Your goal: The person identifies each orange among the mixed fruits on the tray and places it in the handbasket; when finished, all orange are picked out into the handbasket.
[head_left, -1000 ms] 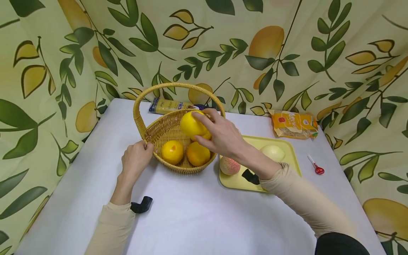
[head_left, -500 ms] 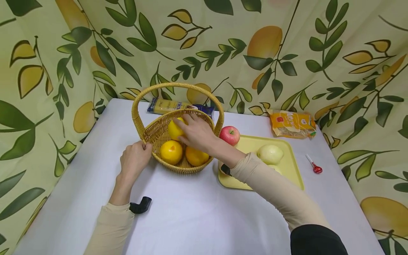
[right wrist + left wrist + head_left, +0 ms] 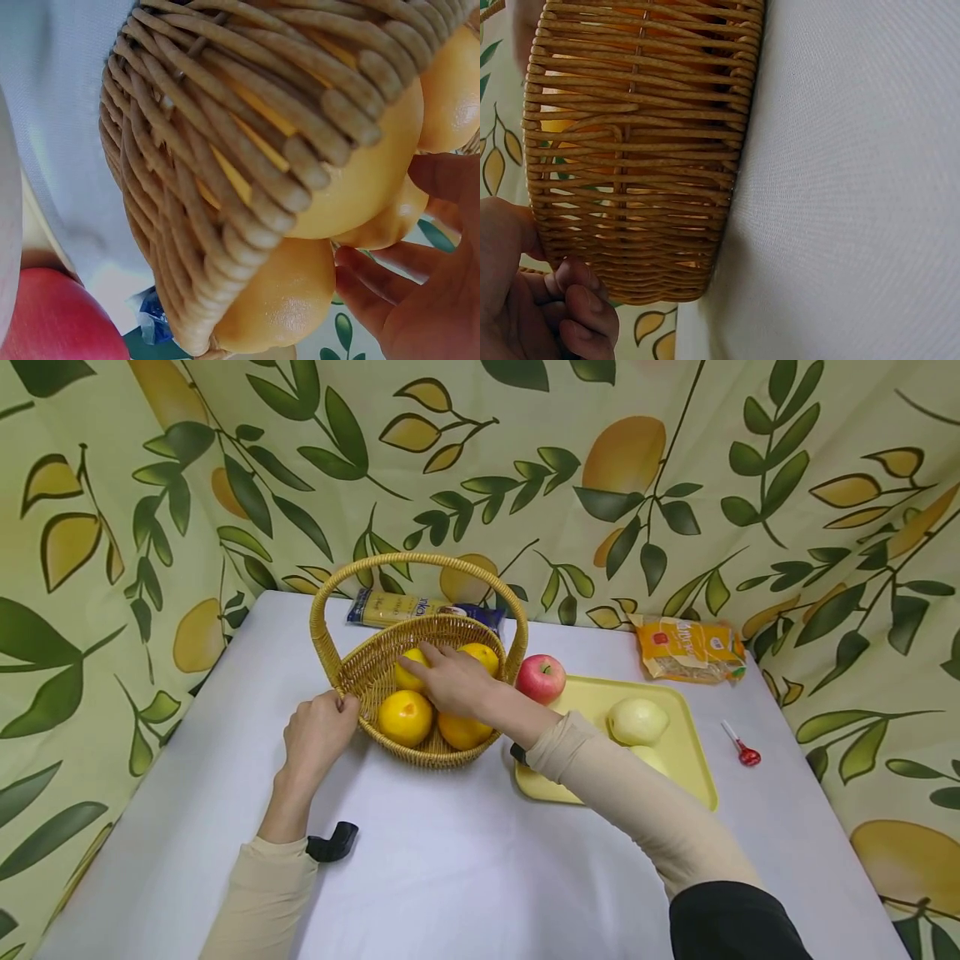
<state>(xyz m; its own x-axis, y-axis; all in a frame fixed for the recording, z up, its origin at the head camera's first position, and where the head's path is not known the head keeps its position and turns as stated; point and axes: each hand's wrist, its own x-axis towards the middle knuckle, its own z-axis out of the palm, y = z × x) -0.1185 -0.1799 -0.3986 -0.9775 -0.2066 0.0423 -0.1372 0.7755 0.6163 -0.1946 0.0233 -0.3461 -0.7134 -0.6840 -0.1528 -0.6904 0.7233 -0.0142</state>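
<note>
A wicker basket (image 3: 431, 758) with a tall arched handle stands on the white table. My left hand (image 3: 321, 735) pinches its left rim between thumb and curled fingers, which the left wrist view shows up close. Inside the basket, my right hand (image 3: 459, 681) holds a yellow orange (image 3: 409, 672) between thumb and fingers; the hand covers part of this fruit. A second orange (image 3: 405, 718) lies at the front left, another orange (image 3: 461, 732) beside it under my wrist, and one more orange (image 3: 482, 657) at the back right. In the right wrist view, my fingertips also touch a neighbouring orange (image 3: 281, 300).
Right of the basket, a yellow tray (image 3: 693, 756) bears pale round fruit (image 3: 637, 721); a red apple (image 3: 542, 678) sits at its far left corner. Behind the basket lies a spaghetti pack (image 3: 397, 608). An orange bag (image 3: 690, 650) and a red lollipop (image 3: 748, 754) lie farther right.
My right hand has lowered the orange leftward into the basket, uncovering the apple and the back-right orange. My right arm now hides the peach on the tray. The left hand keeps its grip.
</note>
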